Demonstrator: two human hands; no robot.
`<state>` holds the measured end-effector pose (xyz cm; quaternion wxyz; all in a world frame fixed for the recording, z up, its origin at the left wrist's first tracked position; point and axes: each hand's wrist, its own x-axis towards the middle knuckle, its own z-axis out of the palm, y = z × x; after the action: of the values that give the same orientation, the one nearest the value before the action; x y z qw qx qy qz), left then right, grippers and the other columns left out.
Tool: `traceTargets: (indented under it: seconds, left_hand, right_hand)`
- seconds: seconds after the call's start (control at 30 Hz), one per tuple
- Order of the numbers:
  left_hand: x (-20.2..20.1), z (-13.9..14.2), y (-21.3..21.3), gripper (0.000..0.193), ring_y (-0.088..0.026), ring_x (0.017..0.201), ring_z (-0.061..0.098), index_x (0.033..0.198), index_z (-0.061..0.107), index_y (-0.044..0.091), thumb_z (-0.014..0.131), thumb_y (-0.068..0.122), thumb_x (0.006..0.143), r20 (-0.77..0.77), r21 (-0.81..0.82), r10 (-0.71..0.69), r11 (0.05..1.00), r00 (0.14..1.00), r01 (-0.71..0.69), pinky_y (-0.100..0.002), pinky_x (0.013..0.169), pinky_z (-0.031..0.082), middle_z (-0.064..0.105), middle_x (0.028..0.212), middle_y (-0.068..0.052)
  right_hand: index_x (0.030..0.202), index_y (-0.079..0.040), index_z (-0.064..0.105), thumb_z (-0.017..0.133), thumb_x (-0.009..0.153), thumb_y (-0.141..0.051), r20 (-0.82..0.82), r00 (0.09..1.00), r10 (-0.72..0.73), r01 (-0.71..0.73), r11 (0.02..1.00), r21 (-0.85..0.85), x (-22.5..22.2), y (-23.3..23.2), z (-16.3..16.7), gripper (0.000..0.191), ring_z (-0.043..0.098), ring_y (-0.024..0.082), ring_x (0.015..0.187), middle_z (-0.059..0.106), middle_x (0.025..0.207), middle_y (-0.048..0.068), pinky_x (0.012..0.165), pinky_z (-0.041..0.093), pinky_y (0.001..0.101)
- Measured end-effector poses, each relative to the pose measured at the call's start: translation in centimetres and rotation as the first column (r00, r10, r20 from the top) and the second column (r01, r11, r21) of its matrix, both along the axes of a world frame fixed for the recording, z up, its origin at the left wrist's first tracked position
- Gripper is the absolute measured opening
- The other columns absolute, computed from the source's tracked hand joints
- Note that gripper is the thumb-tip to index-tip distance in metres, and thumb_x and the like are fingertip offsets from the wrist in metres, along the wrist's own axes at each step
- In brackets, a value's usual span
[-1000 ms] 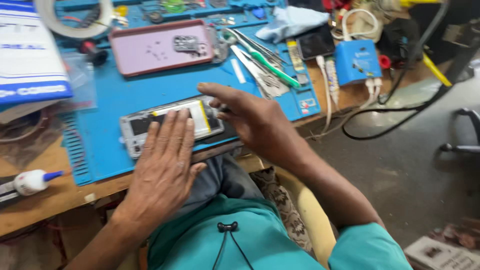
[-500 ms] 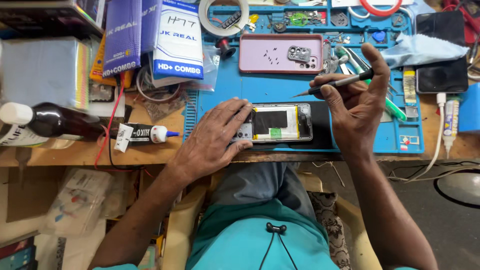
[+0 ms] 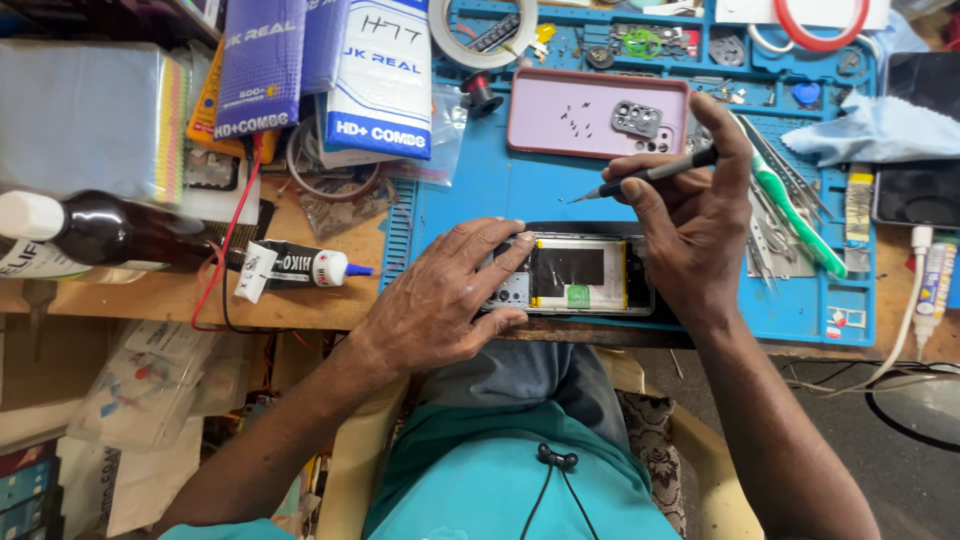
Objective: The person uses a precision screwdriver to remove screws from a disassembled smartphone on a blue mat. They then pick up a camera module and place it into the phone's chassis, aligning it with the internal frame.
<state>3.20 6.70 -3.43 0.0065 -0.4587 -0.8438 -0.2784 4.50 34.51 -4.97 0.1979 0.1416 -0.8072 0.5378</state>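
An opened smartphone lies face down on the blue work mat, its battery and inner parts showing. My left hand rests on the phone's left end, fingers pressing it flat. My right hand is raised just above the phone's right end and grips a slim grey screwdriver, tip pointing left over the mat. Behind it lies a pink phone case with several tiny screws and a camera frame on it.
A black glue tube with a blue tip and a dark bottle lie on the wooden bench at left. Packets stand at the back left. Tweezers and a green tool, a blue cloth and another phone sit right.
The camera has swung to look straight down. My right hand has picked up the screwdriver and lifted it off the phone; my left hand stays on the phone's left end.
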Motion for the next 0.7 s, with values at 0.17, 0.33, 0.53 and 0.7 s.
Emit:
traceTargets:
  seconds: [0.17,0.33,0.53,0.7]
  left_hand:
    - [-0.2,0.3,-0.2,0.077,-0.039,0.14,0.044,0.145,0.049,-0.004,0.078,0.034,0.085,0.001,0.031,0.004,1.0,1.0,-0.004,-0.048,0.118,0.037,0.047,0.15,-0.021]
    - [-0.2,0.2,0.0,0.074,-0.039,0.138,0.046,0.145,0.051,-0.004,0.078,0.032,0.086,0.026,0.023,0.03,0.999,0.999,-0.031,-0.047,0.117,0.038,0.049,0.146,-0.022]
    - [-0.9,-0.6,0.3,0.07,-0.04,0.141,0.043,0.147,0.05,-0.005,0.075,0.032,0.094,-0.036,0.015,0.147,0.989,0.988,-0.146,-0.049,0.12,0.037,0.048,0.148,-0.024]
    - [-0.2,-0.7,1.6,0.066,-0.038,0.149,0.031,0.15,0.051,0.002,0.068,0.036,0.096,-0.171,-0.061,0.112,0.99,0.979,-0.124,-0.053,0.123,0.026,0.04,0.159,-0.021]
  right_hand:
    - [0.162,-0.014,0.02,0.061,0.116,0.011,0.004,1.0,0.011,-0.011,1.0,-0.02,-0.9,-1.1,0.2,0.066,0.076,0.026,0.115,0.074,0.116,0.02,0.107,0.066,0.0384]
    - [0.16,-0.012,0.019,0.062,0.117,0.007,-0.005,0.999,-0.054,0.053,0.991,-0.122,0.1,-0.1,0.7,0.064,0.077,0.026,0.114,0.075,0.116,0.02,0.105,0.068,0.0377]
    - [0.161,-0.008,0.027,0.074,0.117,-0.001,0.091,0.968,-0.235,0.252,0.888,-0.384,4.8,2.2,-0.5,0.066,0.074,0.025,0.098,0.075,0.107,0.02,0.09,0.066,0.0346]
    - [0.157,-0.007,0.03,0.079,0.113,-0.012,0.09,0.956,-0.281,0.29,0.834,-0.469,7.5,3.4,-1.9,0.066,0.077,0.022,0.098,0.075,0.104,0.016,0.083,0.069,0.0322]
